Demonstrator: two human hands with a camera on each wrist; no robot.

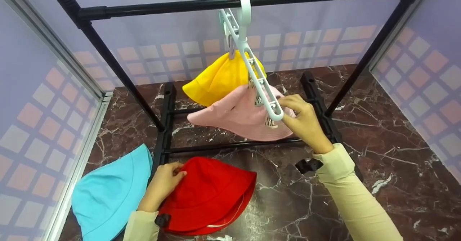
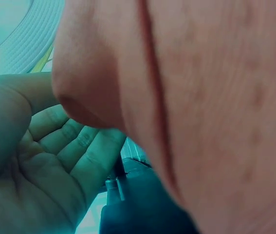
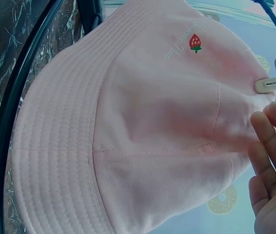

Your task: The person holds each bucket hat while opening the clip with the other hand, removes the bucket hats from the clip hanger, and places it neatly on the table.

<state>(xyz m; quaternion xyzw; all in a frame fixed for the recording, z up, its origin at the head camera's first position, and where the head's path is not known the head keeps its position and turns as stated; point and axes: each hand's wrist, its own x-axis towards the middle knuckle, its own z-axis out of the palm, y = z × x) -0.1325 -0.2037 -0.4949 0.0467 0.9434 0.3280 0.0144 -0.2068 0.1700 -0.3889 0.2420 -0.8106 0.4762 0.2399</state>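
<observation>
A pink bucket hat (image 1: pixel 234 115) hangs beneath a pale mint clip hanger (image 1: pixel 261 84), its strawberry-embroidered side showing in the right wrist view. My right hand (image 1: pixel 300 120) pinches the top of its crown, close beside a clothespin clip (image 3: pixel 274 85). On the floor lies a red bucket hat (image 1: pixel 205 190), brim toward me. The thumb and fingers of my left hand (image 1: pixel 165 183) pinch a fold at its crown. In the left wrist view the hat's cloth fills much of the picture and hides the left fingertips. Behind the pink hat, a yellow hat (image 1: pixel 219 79) hangs from another clip.
A light blue bucket hat (image 1: pixel 111 194) lies left of my left hand. The hanger's hook goes over the top bar (image 1: pixel 187 6) of a black rack, whose feet stand on the dark marbled floor (image 1: pixel 381 151). Patterned panels (image 1: pixel 36 107) enclose the sides and back.
</observation>
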